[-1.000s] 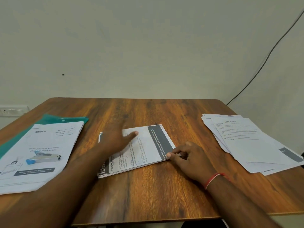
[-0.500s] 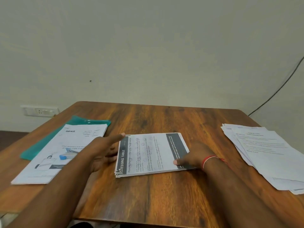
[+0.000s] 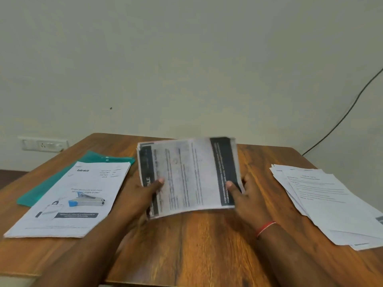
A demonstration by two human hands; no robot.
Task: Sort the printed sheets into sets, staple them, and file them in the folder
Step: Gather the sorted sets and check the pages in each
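Wooden bench (image 3: 196,249) is showing around one sheet set (image 3: 186,175); my left hand (image 3: 143,197) and right hand (image 3: 248,197) are gripping its side edges.

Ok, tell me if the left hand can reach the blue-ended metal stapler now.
Probably yes, once freed: the left hand grips the dark-banded printed sheets with the right hand. The blue-ended metal stapler lies uncovered on the white paper stack beside it.
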